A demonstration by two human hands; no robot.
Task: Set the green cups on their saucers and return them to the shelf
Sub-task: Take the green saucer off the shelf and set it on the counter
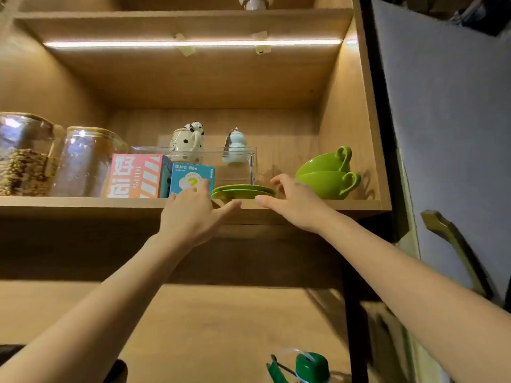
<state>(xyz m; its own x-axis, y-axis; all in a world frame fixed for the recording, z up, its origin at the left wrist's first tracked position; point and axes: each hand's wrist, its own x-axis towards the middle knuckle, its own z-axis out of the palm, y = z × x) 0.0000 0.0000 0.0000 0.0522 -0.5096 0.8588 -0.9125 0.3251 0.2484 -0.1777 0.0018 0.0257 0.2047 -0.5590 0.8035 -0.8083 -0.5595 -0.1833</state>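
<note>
The stacked saucers [243,191] lie flat between our open left hand [190,214] and open right hand [293,201]; the cups [326,175] sit beyond the right.

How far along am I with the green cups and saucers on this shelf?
Nothing looks paired yet. The two green cups sit nested together at the right of the shelf, and the green saucers lie stacked beside them. In hand: your left hand and right hand are open on either side of the saucers. Left: separate everything, set each cup on a saucer, reshelve.
</note>
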